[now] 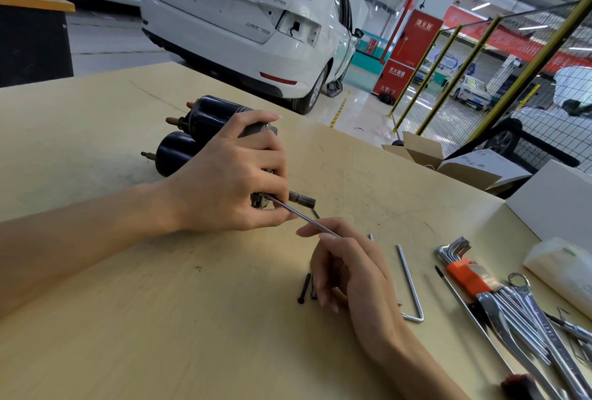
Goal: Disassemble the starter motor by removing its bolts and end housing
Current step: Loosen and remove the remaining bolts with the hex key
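Workbench (96,111), left hand (224,175) gripping starter motor (205,120), right hand (349,271) pinching long bolt (301,215)

bright, even overhead light from ceiling strip lamps (480,6) fills the scene. shadows on the worktop (128,319) are soft and faint, pooling just under the left grip (224,175) and right grip (346,268). glare glints off the wrenches (519,313) right of them. wide-angle bending curves the edges; the bottom-right corner blurs.

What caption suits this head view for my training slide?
Left hand steadies the starter motor while the right hand draws out a long through bolt.
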`<state>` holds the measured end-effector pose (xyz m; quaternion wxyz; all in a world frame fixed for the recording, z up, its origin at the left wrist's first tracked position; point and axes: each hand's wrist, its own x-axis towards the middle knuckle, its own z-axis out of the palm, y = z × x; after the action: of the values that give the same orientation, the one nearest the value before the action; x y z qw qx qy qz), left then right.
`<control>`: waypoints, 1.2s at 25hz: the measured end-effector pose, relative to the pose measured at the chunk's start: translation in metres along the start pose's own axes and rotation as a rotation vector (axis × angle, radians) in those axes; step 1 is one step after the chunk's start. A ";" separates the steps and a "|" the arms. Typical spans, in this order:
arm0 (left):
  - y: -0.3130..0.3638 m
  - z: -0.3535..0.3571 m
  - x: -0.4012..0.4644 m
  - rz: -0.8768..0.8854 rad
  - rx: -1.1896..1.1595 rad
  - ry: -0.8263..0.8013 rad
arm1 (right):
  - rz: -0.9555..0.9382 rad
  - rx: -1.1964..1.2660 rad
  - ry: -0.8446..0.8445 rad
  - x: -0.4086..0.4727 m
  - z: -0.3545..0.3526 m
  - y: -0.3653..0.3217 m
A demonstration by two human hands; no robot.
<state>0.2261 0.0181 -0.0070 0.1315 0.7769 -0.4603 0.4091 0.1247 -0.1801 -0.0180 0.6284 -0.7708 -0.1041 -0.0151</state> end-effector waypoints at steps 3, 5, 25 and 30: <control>0.000 0.000 0.000 -0.002 0.001 -0.002 | -0.002 0.002 -0.014 0.000 -0.001 0.001; 0.000 0.000 0.000 -0.001 0.001 -0.004 | 0.007 0.002 -0.013 0.000 -0.002 0.001; 0.001 -0.001 0.001 -0.002 -0.007 -0.007 | 0.005 -0.025 0.026 -0.002 0.001 -0.002; 0.001 -0.001 0.000 0.002 -0.006 -0.010 | 0.007 -0.027 0.027 -0.002 0.000 -0.002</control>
<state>0.2248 0.0182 -0.0060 0.1313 0.7780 -0.4628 0.4040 0.1221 -0.1798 -0.0160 0.6194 -0.7792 -0.0929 -0.0246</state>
